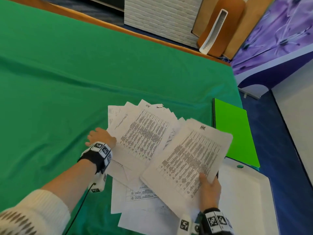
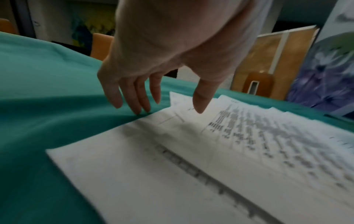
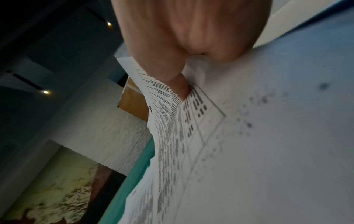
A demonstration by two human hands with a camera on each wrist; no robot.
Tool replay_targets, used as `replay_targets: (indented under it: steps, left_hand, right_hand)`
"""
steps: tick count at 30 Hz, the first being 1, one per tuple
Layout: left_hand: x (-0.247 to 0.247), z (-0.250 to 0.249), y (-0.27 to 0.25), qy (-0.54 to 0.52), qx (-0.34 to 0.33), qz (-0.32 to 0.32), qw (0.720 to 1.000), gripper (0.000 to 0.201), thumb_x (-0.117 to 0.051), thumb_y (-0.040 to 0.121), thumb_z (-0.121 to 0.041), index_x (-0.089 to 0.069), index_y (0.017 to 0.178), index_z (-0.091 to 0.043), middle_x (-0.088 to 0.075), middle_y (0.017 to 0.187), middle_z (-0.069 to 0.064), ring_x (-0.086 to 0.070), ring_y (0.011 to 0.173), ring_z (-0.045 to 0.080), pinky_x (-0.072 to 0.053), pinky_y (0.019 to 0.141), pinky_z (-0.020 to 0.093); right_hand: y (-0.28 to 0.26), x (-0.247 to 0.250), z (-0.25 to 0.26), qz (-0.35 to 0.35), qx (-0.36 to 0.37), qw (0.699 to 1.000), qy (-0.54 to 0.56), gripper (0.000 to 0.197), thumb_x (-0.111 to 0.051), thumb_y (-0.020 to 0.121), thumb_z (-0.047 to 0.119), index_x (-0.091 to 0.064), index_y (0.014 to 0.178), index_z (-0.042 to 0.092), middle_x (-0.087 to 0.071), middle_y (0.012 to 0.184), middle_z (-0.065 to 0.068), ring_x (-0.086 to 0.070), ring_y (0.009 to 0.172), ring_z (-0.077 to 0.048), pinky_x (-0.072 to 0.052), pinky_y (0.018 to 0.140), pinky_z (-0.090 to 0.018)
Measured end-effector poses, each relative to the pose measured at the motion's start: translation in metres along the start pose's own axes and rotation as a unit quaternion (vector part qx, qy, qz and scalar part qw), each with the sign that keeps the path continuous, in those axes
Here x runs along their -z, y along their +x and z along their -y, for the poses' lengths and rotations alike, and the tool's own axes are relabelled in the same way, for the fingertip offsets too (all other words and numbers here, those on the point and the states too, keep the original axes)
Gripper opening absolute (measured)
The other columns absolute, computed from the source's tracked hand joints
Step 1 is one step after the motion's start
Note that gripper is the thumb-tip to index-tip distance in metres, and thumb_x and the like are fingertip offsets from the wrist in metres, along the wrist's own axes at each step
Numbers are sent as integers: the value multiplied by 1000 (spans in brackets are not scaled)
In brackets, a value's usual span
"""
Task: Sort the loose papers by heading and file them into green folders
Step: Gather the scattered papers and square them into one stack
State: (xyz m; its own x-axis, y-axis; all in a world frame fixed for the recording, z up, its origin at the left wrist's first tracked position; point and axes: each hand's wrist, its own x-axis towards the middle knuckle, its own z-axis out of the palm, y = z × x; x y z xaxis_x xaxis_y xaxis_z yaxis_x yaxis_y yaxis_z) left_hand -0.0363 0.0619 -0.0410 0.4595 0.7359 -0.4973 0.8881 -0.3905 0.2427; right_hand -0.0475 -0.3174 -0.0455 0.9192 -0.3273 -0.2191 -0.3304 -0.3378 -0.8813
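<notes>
A loose pile of printed papers [image 1: 140, 133] lies fanned on the green cloth; its top sheet is headed "HR". My right hand [image 1: 209, 189] pinches the near corner of a thin stack of sheets [image 1: 188, 158], also headed "HR", held lifted over the pile; the right wrist view shows the thumb [image 3: 172, 72] pressed on that stack [image 3: 249, 151]. My left hand [image 1: 100, 135] hovers at the pile's left edge with fingers [image 2: 138, 97] straight, their tips touching the cloth beside the papers [image 2: 191, 151]. A bright green folder [image 1: 235, 133] lies closed to the right.
A white tray-like object [image 1: 245, 192] sits at the near right, under the folder's corner. The green tablecloth [image 1: 67, 73] stretches wide to the left and back. Beyond the table's far edge stand wooden boards [image 1: 225, 26] and a white brick panel [image 1: 160, 16].
</notes>
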Motion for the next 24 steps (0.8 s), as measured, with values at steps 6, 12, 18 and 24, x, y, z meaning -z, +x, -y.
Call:
replay_targets:
  steps: [6,12,18,24]
  left_hand:
    - [-6,8,22,4,-33,57,998,88,-76,61,-68,-50,119,-6,-59,124,16,-59,110,33,-50,96,45]
    - [-7,6,-1,-18,-106,-5,994,60,-72,83,-49,-44,115,-7,-61,102,11,-60,83,29,-54,72,37]
    - [-4,4,-10,31,-216,-91,972,34,-63,91,-39,-61,113,-13,-56,89,0,-56,78,22,-52,77,34]
    - [1,-6,-14,48,-278,-19,959,31,-59,96,-32,-62,113,-6,-61,100,7,-56,81,22,-47,69,30]
  right_hand:
    - [-1,-13,-26,25,-75,996,-28,36,-59,94,17,-58,129,11,-65,119,-12,-60,108,-32,-46,99,-45]
    - [-2,-18,-42,35,-106,992,-51,38,-61,93,22,-58,129,14,-66,119,-11,-61,106,-31,-47,99,-50]
    - [-5,-14,-49,43,-115,991,-61,37,-60,94,20,-56,130,13,-66,117,-12,-62,104,-31,-48,97,-50]
    - [-6,-14,-49,44,-127,988,-70,36,-59,95,19,-55,129,10,-65,119,-14,-60,106,-33,-47,99,-49]
